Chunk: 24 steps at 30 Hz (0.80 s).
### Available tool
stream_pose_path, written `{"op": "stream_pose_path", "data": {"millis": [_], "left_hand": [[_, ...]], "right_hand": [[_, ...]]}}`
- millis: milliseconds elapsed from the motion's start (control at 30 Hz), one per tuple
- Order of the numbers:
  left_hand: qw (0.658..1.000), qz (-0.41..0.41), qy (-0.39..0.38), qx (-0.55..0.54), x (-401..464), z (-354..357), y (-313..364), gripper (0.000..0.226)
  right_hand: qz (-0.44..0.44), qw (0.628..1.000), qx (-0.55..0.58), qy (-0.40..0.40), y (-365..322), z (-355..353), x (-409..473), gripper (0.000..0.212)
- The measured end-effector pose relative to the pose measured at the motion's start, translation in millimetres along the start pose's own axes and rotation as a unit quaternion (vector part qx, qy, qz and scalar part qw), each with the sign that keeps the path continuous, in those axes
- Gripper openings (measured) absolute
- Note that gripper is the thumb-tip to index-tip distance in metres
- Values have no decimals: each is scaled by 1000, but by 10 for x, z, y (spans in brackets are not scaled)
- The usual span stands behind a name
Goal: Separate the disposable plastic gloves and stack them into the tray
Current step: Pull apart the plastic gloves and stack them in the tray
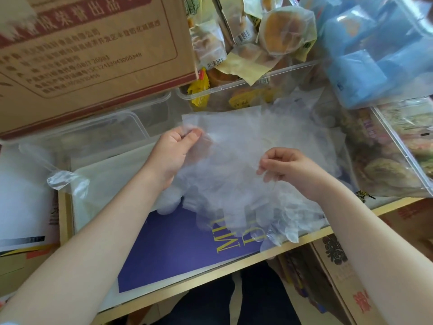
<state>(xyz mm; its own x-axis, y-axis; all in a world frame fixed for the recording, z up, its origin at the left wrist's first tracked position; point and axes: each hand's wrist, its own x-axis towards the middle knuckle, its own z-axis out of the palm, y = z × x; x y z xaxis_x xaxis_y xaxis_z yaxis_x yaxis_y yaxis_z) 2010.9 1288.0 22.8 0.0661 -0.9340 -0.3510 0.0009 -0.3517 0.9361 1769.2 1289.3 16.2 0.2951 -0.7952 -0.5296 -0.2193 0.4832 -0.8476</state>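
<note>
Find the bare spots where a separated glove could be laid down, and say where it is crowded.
Free: the purple sheet between the forearms, and the clear tray under the cardboard box. Crowded: the glove pile both hands pinch, and the snack bins behind.

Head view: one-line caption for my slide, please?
Left hand and right hand pinch a clear glove stack, peeling it apart above a purple sheet.
</note>
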Motion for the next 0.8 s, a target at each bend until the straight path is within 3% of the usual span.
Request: {"op": "stream_pose_path", "data": {"millis": [67,200,467,533,600,700,800], "left_hand": [[1000,-2,-10,0,3,24,14,22],[999,-13,-22,19,14,81,-10,19],[998,-38,-34,45,96,81,-143,15],[997,-46,-26,53,99,91,-153,16],[997,-43,7,62,94,95,-132,15],[997,-14,61,54,74,75,-26,17],[999,3,39,14,3,51,81,19]], "right_hand": [[-19,1000,-15,-1,-65,40,2,4],[-80,993,-16,82,-216,244,83,10],[22,980,181,83,-254,69,54,19],[15,980,140,142,-239,-27,-4,19],[-20,967,42,252,-237,-139,-115,19],[-107,904,-120,396,-353,-230,-367,17],[-165,879,-177,410,-527,5,-566,21]]}}
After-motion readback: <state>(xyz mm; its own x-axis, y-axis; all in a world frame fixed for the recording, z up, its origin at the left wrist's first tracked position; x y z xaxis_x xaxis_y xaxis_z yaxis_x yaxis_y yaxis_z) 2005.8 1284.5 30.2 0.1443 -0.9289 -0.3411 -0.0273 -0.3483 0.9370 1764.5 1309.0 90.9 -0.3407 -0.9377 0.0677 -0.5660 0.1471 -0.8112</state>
